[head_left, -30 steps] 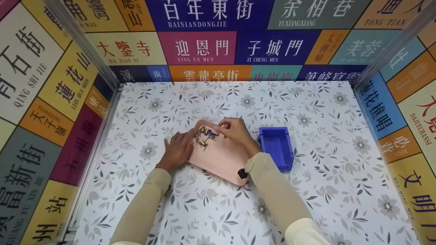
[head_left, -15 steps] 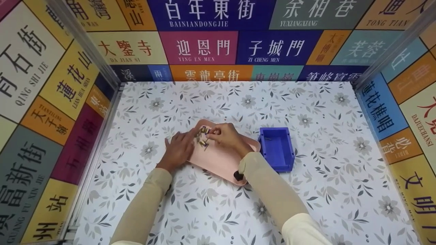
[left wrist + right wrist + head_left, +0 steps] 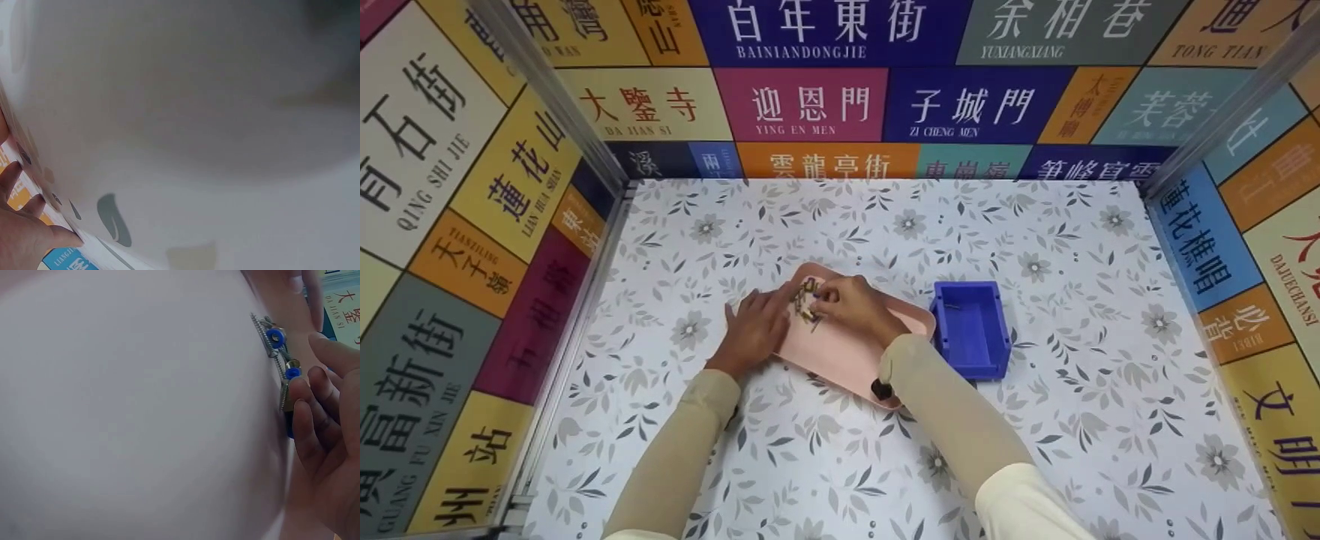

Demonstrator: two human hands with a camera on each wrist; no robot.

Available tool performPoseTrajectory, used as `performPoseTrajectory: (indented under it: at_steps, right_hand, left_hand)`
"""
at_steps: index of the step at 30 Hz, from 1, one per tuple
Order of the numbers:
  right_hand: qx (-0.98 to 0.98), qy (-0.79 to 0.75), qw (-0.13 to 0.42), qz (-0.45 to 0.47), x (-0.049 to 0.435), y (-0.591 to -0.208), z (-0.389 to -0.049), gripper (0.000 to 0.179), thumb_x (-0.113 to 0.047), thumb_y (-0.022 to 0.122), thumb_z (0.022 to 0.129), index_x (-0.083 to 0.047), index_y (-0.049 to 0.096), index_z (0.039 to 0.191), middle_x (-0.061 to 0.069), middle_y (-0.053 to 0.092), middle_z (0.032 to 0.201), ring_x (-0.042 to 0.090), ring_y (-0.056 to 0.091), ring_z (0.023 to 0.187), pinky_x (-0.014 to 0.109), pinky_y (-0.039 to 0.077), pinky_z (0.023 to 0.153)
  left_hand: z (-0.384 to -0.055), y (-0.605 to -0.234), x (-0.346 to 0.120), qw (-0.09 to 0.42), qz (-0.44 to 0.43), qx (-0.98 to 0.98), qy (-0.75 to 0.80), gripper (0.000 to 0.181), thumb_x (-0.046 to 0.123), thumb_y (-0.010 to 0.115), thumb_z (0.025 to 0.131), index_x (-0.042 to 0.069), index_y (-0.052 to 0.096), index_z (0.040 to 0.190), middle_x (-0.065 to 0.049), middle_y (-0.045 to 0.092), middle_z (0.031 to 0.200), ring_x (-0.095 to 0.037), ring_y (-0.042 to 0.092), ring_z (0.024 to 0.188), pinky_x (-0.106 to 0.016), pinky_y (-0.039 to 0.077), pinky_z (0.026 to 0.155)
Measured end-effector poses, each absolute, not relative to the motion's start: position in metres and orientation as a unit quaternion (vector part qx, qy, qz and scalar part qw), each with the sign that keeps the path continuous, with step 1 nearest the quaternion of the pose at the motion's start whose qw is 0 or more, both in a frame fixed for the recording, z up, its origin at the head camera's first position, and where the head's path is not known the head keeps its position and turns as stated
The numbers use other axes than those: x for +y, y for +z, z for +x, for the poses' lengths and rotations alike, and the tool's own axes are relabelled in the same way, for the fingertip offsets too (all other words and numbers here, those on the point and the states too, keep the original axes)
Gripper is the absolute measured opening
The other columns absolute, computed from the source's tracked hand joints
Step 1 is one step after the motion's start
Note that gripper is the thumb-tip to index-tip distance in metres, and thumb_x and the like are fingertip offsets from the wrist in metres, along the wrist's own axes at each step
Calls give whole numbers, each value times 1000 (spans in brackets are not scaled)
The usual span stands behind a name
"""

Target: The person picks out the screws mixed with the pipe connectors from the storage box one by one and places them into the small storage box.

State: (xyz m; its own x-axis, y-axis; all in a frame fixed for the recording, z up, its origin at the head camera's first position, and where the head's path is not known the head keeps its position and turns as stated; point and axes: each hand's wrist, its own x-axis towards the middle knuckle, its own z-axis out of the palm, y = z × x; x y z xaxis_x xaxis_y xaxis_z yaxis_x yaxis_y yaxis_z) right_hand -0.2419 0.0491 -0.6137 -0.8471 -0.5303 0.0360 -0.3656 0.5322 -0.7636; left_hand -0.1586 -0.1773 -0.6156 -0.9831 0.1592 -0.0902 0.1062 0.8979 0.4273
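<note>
A shallow pink tray (image 3: 825, 364) lies slanted on the patterned table, with a small heap of screws (image 3: 283, 396) and brass fittings with blue rings (image 3: 275, 338) near its far left end. My left hand (image 3: 754, 330) rests along the tray's left edge, fingers spread; part of it shows at the lower left of the left wrist view. Over the heap hovers my right hand (image 3: 853, 306), its fingertips right at the fittings. In the right wrist view, thumb and forefinger are apart, fingers loosely bent, with no piece between them.
Right of the tray stands a blue plastic bin (image 3: 1003, 330), holding one small screw (image 3: 952, 306) near its far left corner. Walls with printed signs (image 3: 810, 105) enclose the table (image 3: 1080, 420) at the back and both sides.
My right hand has come left and nearer from the tray's far edge onto the heap, hiding part of it. The left hand stays at the tray's edge.
</note>
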Motion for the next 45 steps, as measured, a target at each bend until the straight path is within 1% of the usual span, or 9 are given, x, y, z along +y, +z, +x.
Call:
performPoseTrajectory:
  at_steps: [3, 9, 13, 20, 28, 36, 41, 45]
  right_hand:
    - [884, -384, 86, -252, 49, -617, -240, 25, -31, 80, 89, -11, 80, 104, 0, 73, 86, 12, 63, 74, 28, 52, 70]
    - [897, -359, 58, -252, 49, -623, -240, 23, -31, 83, 86, -13, 80, 100, 0, 75, 93, 16, 64, 81, 34, 54, 77]
    - [897, -355, 53, -256, 49, -625, -240, 20, -28, 83, 85, -12, 80, 96, 1, 75, 95, 17, 67, 84, 34, 56, 78]
    - [896, -348, 39, -273, 49, -628, -241, 14, -25, 83, 86, -12, 79, 91, 2, 77, 92, 19, 71, 87, 34, 58, 80]
    - [894, -342, 56, -284, 49, -625, -240, 12, -25, 81, 88, -14, 80, 87, 0, 78, 88, 20, 72, 87, 35, 57, 82]
    - [900, -322, 61, -287, 48, -624, -240, 12, -26, 82, 88, -14, 80, 89, 0, 78, 90, 22, 71, 88, 37, 56, 83]
    - [905, -304, 72, -288, 48, -622, -238, 12, -27, 79, 91, -15, 79, 88, 0, 76, 90, 21, 69, 90, 37, 55, 86]
    - [908, -299, 83, -281, 48, -621, -237, 15, -29, 75, 94, -15, 76, 89, -1, 73, 88, 19, 66, 86, 36, 54, 82]
  left_hand:
    - [-159, -615, -178, 56, 74, 972, 217, 54, 43, 32, 111, 42, 18, 163, -5, 46, 156, -41, 30, 151, -84, 9, 111]
    - [-159, -615, -178, 57, 73, 971, 221, 54, 44, 31, 111, 42, 18, 163, -4, 45, 157, -40, 30, 152, -83, 8, 113]
    - [-159, -615, -177, 59, 72, 971, 222, 55, 44, 32, 110, 42, 18, 163, -4, 45, 157, -39, 30, 152, -82, 8, 113]
    - [-160, -615, -176, 58, 70, 972, 218, 54, 43, 33, 110, 41, 20, 163, -5, 45, 157, -38, 31, 152, -82, 9, 114]
    - [-159, -616, -177, 57, 76, 969, 228, 54, 43, 32, 111, 42, 19, 163, -4, 45, 157, -41, 29, 152, -83, 7, 113]
    - [-157, -617, -179, 47, 81, 968, 232, 54, 42, 33, 111, 40, 19, 163, -4, 46, 156, -42, 31, 151, -84, 8, 112]
    - [-157, -617, -179, 45, 82, 968, 232, 54, 43, 32, 111, 40, 20, 163, -4, 46, 156, -42, 31, 151, -84, 8, 112]
    - [-157, -617, -179, 47, 80, 968, 234, 54, 43, 32, 111, 41, 20, 163, -5, 46, 156, -43, 30, 151, -84, 8, 111]
